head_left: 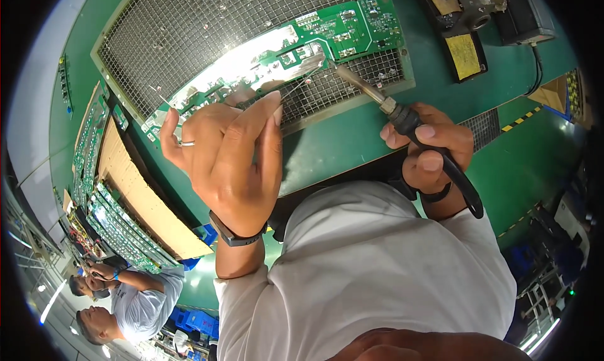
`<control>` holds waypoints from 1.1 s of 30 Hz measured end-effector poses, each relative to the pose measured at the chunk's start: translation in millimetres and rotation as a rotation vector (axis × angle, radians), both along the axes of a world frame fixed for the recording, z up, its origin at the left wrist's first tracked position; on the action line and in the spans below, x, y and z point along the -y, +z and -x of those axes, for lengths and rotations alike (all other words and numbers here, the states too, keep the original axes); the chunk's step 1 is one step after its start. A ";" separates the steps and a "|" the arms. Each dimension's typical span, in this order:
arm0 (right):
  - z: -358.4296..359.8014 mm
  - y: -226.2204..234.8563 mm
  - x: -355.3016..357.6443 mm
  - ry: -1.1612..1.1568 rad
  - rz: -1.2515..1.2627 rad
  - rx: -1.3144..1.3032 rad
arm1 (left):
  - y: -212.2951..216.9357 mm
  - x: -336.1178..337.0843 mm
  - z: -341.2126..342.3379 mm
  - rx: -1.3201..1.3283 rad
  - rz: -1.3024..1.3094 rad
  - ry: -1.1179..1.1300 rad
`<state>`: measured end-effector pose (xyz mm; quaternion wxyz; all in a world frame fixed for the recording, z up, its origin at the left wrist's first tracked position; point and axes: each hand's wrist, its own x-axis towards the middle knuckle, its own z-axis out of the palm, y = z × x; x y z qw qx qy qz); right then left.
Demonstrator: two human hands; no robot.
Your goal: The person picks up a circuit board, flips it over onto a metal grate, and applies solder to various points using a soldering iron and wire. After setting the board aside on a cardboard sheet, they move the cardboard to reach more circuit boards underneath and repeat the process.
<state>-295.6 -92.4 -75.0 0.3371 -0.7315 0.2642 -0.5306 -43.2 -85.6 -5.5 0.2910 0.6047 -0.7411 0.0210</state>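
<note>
A long green circuit board (352, 31) lies slantwise on a framed wire-mesh panel (182, 15), its bright metal areas shining. My right hand (434, 148) is closed around the dark handle of a soldering iron (365, 84). Its tip meets or nearly meets the board's near edge; exact contact is too small to tell. My left hand (229, 153) is over the board's left part, thumb and finger pinching a thin solder wire (303, 81). That wire runs toward the iron's tip. Some of the board is hidden behind my left fingers.
An iron stand (472, 15) with a yellow sponge (464, 56) sits at the far right, next to a black box (525, 15) with a cable. At left, a cardboard box (135, 178) borders several green boards (119, 226). Two people (141, 298) are at the lower left.
</note>
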 end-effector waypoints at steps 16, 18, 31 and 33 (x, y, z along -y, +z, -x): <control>-1.0 1.1 -2.2 0.014 -0.044 0.019 | -0.9 -4.1 0.2 -0.022 -0.019 0.015; -1.0 1.6 -1.7 0.019 -0.048 0.026 | -0.8 -3.3 -0.4 -0.025 -0.016 0.012; 26.2 12.8 4.4 -0.259 0.110 0.031 | 1.4 -5.4 -0.4 -0.157 -0.004 0.019; 37.1 17.6 6.5 -0.418 0.151 0.110 | 6.1 1.3 4.8 -0.078 0.060 -0.043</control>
